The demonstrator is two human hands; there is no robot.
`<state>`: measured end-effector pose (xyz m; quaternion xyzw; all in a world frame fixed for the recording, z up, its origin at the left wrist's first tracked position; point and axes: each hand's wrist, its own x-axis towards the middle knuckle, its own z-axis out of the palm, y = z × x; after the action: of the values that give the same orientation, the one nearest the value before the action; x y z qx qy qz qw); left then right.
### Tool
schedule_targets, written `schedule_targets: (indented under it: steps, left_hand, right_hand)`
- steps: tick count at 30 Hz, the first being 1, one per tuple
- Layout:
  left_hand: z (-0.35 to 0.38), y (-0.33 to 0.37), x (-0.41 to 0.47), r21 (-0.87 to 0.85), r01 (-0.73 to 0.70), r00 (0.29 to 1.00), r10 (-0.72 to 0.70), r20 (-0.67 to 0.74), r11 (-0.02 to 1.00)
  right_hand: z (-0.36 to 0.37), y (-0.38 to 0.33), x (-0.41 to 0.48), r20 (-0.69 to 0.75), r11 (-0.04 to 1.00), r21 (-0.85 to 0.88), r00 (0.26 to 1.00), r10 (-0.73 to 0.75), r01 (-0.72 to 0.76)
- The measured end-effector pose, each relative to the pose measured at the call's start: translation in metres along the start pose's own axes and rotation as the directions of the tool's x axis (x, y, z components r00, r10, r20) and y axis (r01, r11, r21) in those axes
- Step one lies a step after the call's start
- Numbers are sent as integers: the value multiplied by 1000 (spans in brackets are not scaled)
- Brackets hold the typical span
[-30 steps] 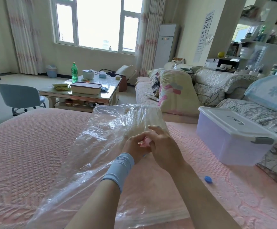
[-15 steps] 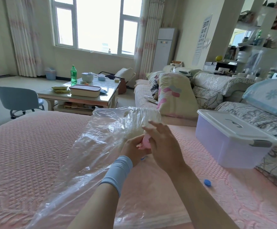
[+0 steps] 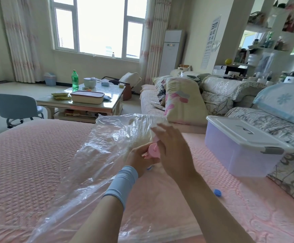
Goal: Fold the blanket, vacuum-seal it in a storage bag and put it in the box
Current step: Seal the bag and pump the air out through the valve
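Two hands met over the clear storage bag (image 3: 97,155), which lay crumpled on the pink bed (image 3: 28,163). Our left hand (image 3: 139,158) gripped a pink pump (image 3: 153,150) (base hidden); our right hand (image 3: 176,155) touched it, fingers (image 3: 162,132) straight. The lidded box (image 3: 239,151) stood to the right.

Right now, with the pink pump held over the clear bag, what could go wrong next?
1. The left hand grips the pink pump above the crinkled storage bag. If the pump tilts, it may seat badly and leak air.
2. The blue cap lies loose on the bedspread, apart from the bag, and could get lost.
3. The box has its lid on, so it needs opening first.
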<state>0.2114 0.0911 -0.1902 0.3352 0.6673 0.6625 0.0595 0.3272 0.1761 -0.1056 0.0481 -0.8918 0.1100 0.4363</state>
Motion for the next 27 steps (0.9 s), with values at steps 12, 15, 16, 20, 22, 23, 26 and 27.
schedule_targets:
  steps: [12,15,16,20,22,23,26,27]
  left_hand:
    - [2,0,-2,60,54,998,-53,-25,997]
    - [-1,1,0,-1,6,1000,-6,-3,1000]
    - [-1,0,1,-3,-2,1000,2,0,1000]
    - [0,-3,1,30,10,1000,-10,-12,999]
    - [2,-4,0,59,-11,1000,11,-9,998]
    - [2,-3,-1,70,-8,1000,9,-15,998]
    - [0,-5,0,101,33,999,-29,-32,994]
    - [0,-6,1,96,29,999,-26,-30,995]
  right_hand:
    - [22,10,-20,243,988,6,959,146,-152]
    - [2,1,2,-60,998,58,998,-29,32]
    - [-4,-2,9,-195,993,57,977,-91,103]
    - [-8,-2,14,-410,979,45,897,-163,199]
    - [5,1,-2,-239,992,47,966,-98,113]
    - [12,3,-10,-83,999,36,996,-33,37]
    - [25,9,-20,251,990,-16,958,139,-139]
    - [24,8,-18,255,988,-11,955,149,-151]
